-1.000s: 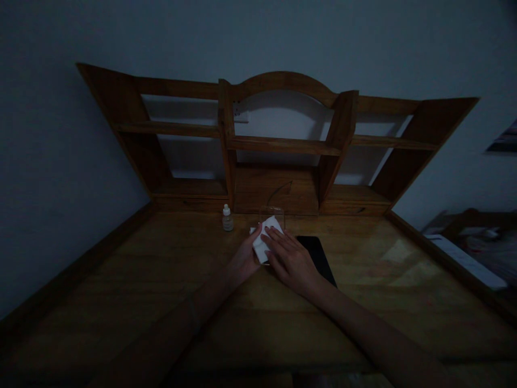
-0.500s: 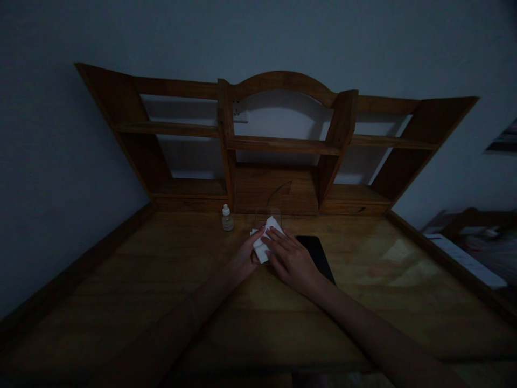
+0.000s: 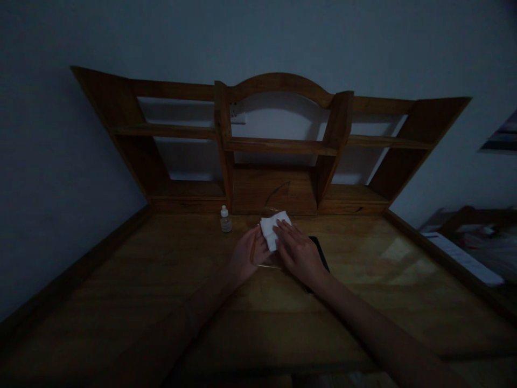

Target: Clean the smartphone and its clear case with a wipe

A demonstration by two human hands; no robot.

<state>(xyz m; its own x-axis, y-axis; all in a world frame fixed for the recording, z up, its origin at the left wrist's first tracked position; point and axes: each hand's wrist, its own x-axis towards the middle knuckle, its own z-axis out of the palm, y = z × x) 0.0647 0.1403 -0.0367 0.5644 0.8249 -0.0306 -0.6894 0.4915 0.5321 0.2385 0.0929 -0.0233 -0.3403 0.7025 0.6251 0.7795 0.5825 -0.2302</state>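
Observation:
A thin clear plastic case (image 3: 267, 265) with rounded edges is held over the desk by my left hand (image 3: 243, 254), whose fingers lie behind it and whose thumb is at its left side. My right hand (image 3: 299, 252) presses a folded white tissue (image 3: 270, 230) against the case with its fingertips. Part of the case is hidden behind the tissue and the right hand. Under and beside my right hand, a flat black device (image 3: 320, 253), like a phone or tablet, lies on the desk. A small dropper-style bottle with a white cap (image 3: 225, 222) stands upright left of my hands.
The wooden desk (image 3: 161, 280) has a raised edge on both sides. A wooden shelf unit (image 3: 283, 145) stands along its back, against the wall. A wall socket (image 3: 238, 117) shows through the shelf. Beyond the right edge lies a white flat thing (image 3: 464, 258).
My right hand has moved the tissue a little right and up over the case. The case has turned, showing more of the left fingers behind it. The view has shifted slightly.

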